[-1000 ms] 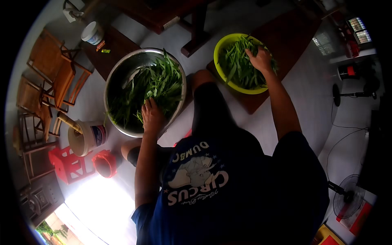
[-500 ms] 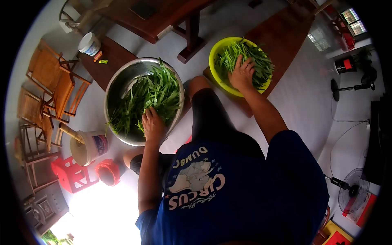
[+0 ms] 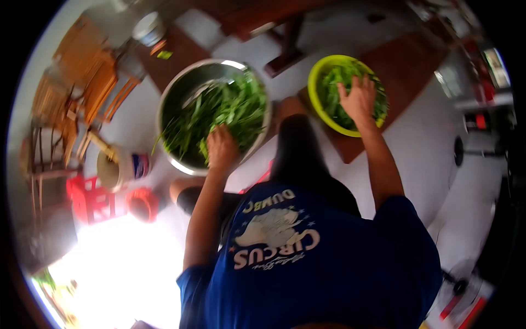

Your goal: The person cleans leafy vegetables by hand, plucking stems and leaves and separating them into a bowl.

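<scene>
On the left stands a large metal basin (image 3: 167,156) with long leafy greens (image 3: 241,104) in it. My left hand (image 3: 222,149) is at the basin's near edge, its fingers bent together on the greens; what they pinch is too blurred to make out. A smaller yellow-green basin (image 3: 314,88) to the right also holds greens (image 3: 346,74). My right hand (image 3: 359,100) rests over these with its fingers spread, palm down.
Both basins stand by dark wooden boards (image 3: 408,71). At the left are wooden chairs (image 3: 82,46), a white bucket (image 3: 125,166), a red stool (image 3: 90,200) and a red bin (image 3: 142,204). A white tub (image 3: 148,28) stands at the back.
The whole view has shifted and blurred. My right hand has moved towards the middle of the yellow-green basin, with its fingers spread wider. My left hand stays at the metal basin's near edge.
</scene>
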The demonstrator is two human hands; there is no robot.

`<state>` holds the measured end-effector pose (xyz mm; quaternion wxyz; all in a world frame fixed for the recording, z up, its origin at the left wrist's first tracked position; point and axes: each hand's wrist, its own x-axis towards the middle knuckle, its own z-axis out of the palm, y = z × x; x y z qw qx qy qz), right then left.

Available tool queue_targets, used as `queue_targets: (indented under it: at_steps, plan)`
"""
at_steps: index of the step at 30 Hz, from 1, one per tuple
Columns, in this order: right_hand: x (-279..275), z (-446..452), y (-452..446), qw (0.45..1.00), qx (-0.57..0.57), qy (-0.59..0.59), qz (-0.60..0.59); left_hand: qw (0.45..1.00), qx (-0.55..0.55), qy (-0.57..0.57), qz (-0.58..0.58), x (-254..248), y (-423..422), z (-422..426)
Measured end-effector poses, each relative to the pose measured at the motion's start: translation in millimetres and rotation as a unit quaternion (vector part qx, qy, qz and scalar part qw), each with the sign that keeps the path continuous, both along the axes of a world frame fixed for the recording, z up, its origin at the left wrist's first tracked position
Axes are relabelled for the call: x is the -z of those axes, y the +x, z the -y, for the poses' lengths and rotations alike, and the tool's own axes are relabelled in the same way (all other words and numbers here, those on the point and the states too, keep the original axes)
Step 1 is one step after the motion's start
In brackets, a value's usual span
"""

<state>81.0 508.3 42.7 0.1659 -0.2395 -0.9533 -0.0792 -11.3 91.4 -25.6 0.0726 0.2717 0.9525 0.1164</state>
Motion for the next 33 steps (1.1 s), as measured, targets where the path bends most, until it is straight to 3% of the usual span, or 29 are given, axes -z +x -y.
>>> queue_targets:
  at_steps: [2, 4, 6, 8, 11, 13, 14, 17, 19, 21, 24, 28, 31, 33]
  plan:
    - [-4, 41, -18, 0.989, -0.132, -0.040, -0.060, 0.999, -0.009, 0.006, 0.046, -10, -1, -3]
    - [-6, 94, -37, 0.943, -0.291, -0.122, -0.102, 0.997, -0.019, -0.039, -0.062, 17, 5, -1]
    - [-3, 155, -54, 0.874, -0.416, -0.234, -0.087, 0.999, -0.039, -0.015, -0.015, 4, 3, -4]
    - [23, 202, -78, 0.827, -0.495, -0.265, -0.035, 0.999, -0.038, 0.015, 0.002, 4, 1, -4]
    - [51, 249, -106, 0.769, -0.557, -0.311, 0.026, 0.999, -0.018, 0.026, -0.012, 1, 3, 2]
    - [81, 263, -115, 0.778, -0.543, -0.302, 0.091, 0.999, 0.017, 0.034, 0.007, -27, 5, 6]
    - [90, 265, -116, 0.779, -0.542, -0.296, 0.109, 0.999, 0.011, 0.042, -0.023, -17, 3, 12]
    - [96, 264, -116, 0.785, -0.533, -0.274, 0.159, 0.996, 0.045, 0.045, 0.069, -52, -8, 29]
    - [89, 261, -113, 0.790, -0.526, -0.254, 0.185, 0.973, 0.041, 0.227, 0.003, -50, -19, 48]
    - [109, 259, -113, 0.795, -0.533, -0.257, 0.136, 0.956, -0.032, 0.279, -0.090, -35, -32, 61]
    - [103, 261, -105, 0.800, -0.530, -0.246, 0.135, 0.987, -0.086, 0.066, -0.115, -18, -57, 92]
    - [104, 260, -104, 0.809, -0.526, -0.234, 0.113, 0.983, -0.129, -0.103, -0.075, -7, -60, 98]
    - [99, 258, -103, 0.806, -0.535, -0.235, 0.100, 0.967, -0.162, -0.192, -0.052, 5, -70, 102]
    - [95, 259, -102, 0.806, -0.535, -0.231, 0.105, 0.968, -0.161, -0.188, -0.046, 8, -70, 104]
